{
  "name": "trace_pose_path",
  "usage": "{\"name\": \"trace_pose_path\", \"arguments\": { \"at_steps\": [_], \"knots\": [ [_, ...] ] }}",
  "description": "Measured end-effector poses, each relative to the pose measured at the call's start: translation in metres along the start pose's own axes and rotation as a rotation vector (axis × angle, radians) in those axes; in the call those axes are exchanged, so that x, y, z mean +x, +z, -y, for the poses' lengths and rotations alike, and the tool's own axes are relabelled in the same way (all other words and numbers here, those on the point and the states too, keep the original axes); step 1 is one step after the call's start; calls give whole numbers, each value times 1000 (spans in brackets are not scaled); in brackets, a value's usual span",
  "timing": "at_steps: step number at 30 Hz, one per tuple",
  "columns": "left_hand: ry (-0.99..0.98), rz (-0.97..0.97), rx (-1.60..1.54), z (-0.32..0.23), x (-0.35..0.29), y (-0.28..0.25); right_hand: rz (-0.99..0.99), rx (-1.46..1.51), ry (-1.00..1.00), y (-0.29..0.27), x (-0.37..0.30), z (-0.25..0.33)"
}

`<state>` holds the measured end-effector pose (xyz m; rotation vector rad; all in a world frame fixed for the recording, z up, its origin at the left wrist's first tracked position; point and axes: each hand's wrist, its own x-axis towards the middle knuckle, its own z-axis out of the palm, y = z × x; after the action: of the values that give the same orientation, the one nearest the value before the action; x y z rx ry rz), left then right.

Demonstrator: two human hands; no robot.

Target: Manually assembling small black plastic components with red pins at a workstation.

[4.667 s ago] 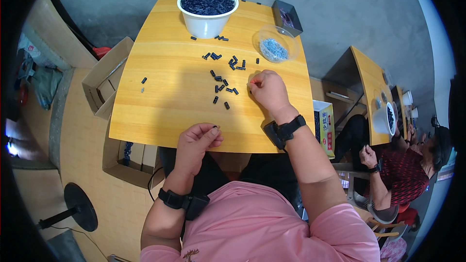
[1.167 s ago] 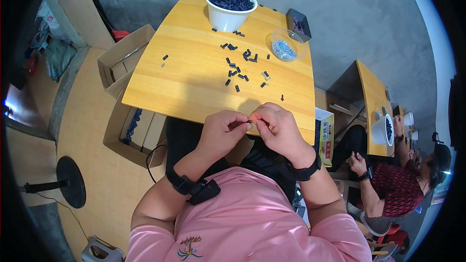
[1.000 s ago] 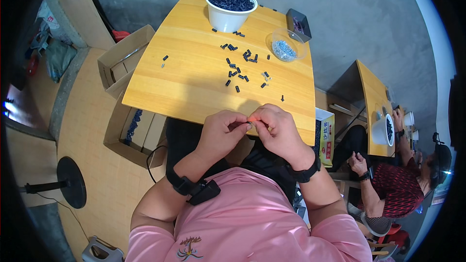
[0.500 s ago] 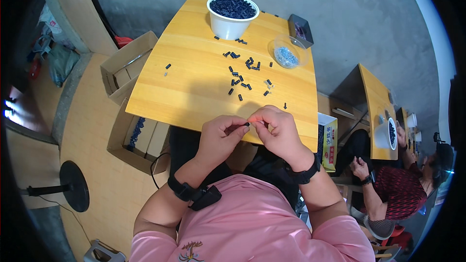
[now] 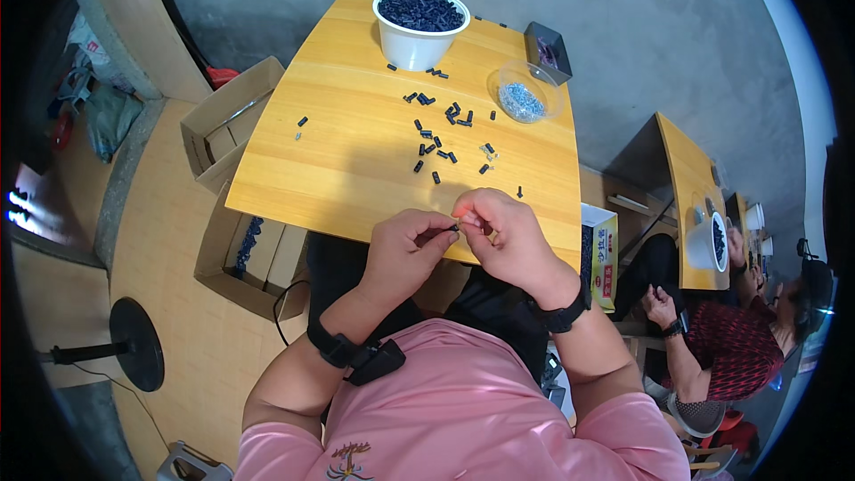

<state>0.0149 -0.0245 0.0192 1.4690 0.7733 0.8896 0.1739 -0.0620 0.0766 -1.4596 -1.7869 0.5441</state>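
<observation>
Both my hands meet over the near edge of the yellow wooden table (image 5: pixel 294 169). My left hand (image 5: pixel 408 245) is closed in a pinch on a small black plastic piece (image 5: pixel 455 228), mostly covered by the fingertips. Pressed close to its tip, my right hand (image 5: pixel 508 236) is pinched too; whatever it grips is too small to make out. Several short black cylinders (image 5: pixel 436 177) lie scattered beyond my hands. One black piece with a narrow end (image 5: pixel 520 191) rests on its own near my right hand.
A white tub (image 5: pixel 411 49) heaped with black pieces stands at the back. A clear bowl (image 5: pixel 554 107) of small silvery parts and a dark box (image 5: pixel 561 58) sit at the right. Cardboard boxes (image 5: pixel 214 258) flank the table at left. Another person (image 5: pixel 730 347) sits at right by a second table.
My right index finger is more bent and lifted at the pinch. My left hand keeps its grip on the black piece. The whole view has shifted slightly.
</observation>
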Motion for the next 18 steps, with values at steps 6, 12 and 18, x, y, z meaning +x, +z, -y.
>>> {"name": "trace_pose_path", "arguments": {
  "at_steps": [6,12,18],
  "knots": [
    [81,-29,53,7,-3,2,243,-122,-188,-10,17,4],
    [-81,-8,-76,6,3,-11,90,329,264,14,4,-15],
    [-319,0,-256,13,7,-15,-120,225,167,40,-9,-17]
  ]
}}
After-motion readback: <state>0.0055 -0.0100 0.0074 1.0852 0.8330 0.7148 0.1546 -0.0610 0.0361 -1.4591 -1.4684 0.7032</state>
